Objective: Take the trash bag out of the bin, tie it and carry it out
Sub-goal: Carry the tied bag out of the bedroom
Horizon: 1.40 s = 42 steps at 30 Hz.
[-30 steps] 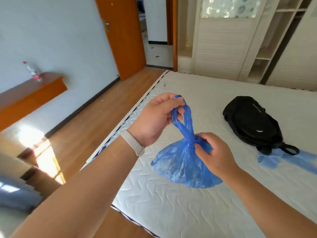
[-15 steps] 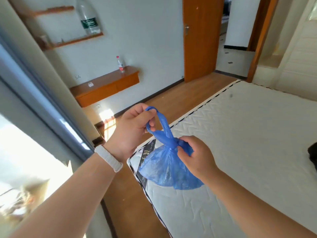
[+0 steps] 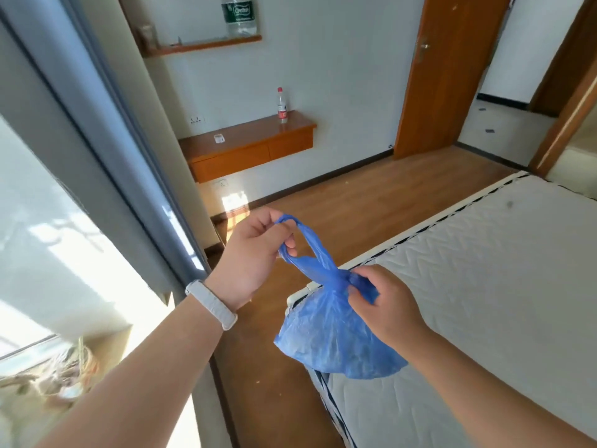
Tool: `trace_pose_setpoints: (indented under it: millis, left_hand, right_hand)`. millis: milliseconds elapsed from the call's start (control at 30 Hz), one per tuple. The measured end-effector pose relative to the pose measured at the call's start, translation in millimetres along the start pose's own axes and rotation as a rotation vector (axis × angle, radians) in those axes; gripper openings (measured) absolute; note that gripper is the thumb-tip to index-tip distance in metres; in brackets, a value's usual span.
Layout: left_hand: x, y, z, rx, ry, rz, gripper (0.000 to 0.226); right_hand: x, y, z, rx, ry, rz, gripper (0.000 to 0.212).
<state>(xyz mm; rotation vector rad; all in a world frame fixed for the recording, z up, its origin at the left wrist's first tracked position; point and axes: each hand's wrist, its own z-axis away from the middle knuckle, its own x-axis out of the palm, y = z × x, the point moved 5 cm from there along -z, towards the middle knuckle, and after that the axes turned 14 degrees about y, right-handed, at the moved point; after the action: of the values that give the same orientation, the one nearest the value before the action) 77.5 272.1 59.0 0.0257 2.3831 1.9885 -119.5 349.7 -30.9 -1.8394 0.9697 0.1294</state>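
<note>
A blue trash bag (image 3: 332, 334) is held in the air by both hands, over the near corner of a bare quilted mattress (image 3: 484, 286) and the wooden floor (image 3: 339, 215) beside it. The bag's neck is gathered into a twisted bunch, and its rounded lower body hangs free below that bunch, partly in front of the mattress edge.

The left hand (image 3: 255, 253), with a pale band (image 3: 211, 303) worn at the wrist, is raised up and to the left of the bag's neck. Its fingers (image 3: 284, 227) are curled and pressed together on the bag's upper loop, which is pinched between thumb and fingertips; a strip of blue plastic runs from that pinch down to the neck.

The right hand (image 3: 386, 303) is closed over the gathered neck, just to the right of it, with a fold of blue plastic pinched under the thumb.

Beyond the bag, against the far wall, a wooden wall-mounted table (image 3: 248, 150) is seen, with a small red-capped bottle (image 3: 282, 106) standing upright at its right end and a small white item (image 3: 219, 138) lying nearer its middle. Above the table, a larger bottle (image 3: 238, 14) with a green label stands on a shelf (image 3: 200, 45). To the right of the table, an orange-brown door (image 3: 442, 76) is seen. To the left of the bag, a grey-blue curtain (image 3: 106, 124) hangs along a bright window.
</note>
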Motion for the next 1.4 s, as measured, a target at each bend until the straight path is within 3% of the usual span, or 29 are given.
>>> trace_pose_setpoints:
  millis: [300, 533, 967, 1400]
  left_hand:
    - [-127.1, -33.7, -106.1, -0.043, 0.056, 0.019, 0.021]
    - [-174.9, -52.7, -163.7, -0.070, 0.107, 0.095, 0.016]
    - [-174.4, -92.5, -331.0, -0.102, 0.239, 0.005, 0.014]
    - [-103.9, -62.4, -513.1, 0.033, 0.133, -0.036, 0.024]
  right_hand:
    - [130.8, -51.3, -66.3, -0.031, -0.019, -0.018, 0.021]
    - [207.5, -70.1, -114.6, -0.076, -0.074, -0.010, 0.016]
    - [340.7, -22.0, -243.9, 0.101, -0.235, -0.171, 0.022]
    - [395.2, 22.6, -418.5, 0.020, -0.227, -0.157, 0.018]
